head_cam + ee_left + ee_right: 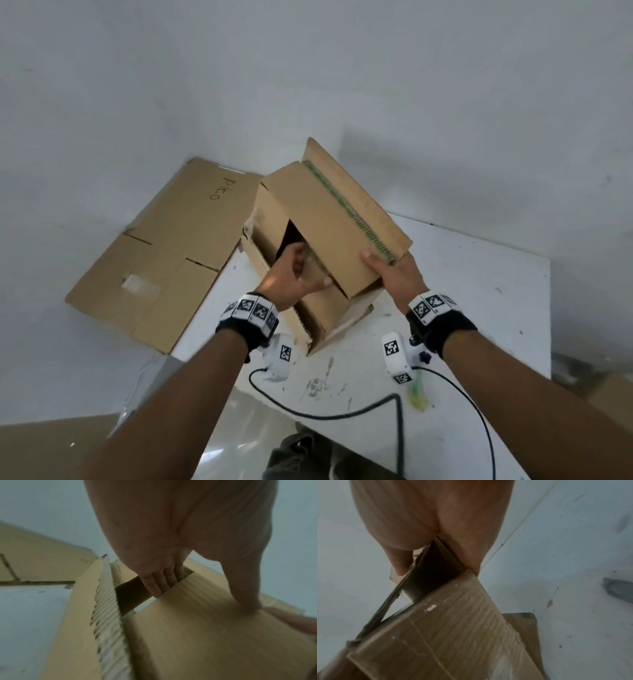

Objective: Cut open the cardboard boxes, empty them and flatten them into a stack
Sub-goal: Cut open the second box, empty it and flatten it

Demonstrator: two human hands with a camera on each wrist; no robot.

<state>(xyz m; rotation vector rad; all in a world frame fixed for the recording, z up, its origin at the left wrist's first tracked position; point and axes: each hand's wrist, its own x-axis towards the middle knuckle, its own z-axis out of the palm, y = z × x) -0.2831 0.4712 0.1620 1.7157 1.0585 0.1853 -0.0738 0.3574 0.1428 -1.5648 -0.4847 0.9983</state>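
Note:
A brown cardboard box [329,219] with a green-printed tape strip sits tilted on the white table [479,291], its end flaps loose toward me. My left hand [313,269] grips a flap at the dark opening. Its fingers [159,582] are tucked inside the gap and the thumb [245,595] presses the outer panel [205,642]. My right hand [387,270] holds the box's near right corner, thumb on top and fingers hidden underneath. In the right wrist view the flap edge [412,577] runs between thumb and palm [428,534]. What is inside the box is hidden.
A flattened cardboard sheet [164,253] marked "Pico" lies at the left, overhanging the table's edge. Black cables [342,411] and a small yellow-green object [416,397] lie on the near table. A shoe [298,455] shows at the bottom. White walls stand behind.

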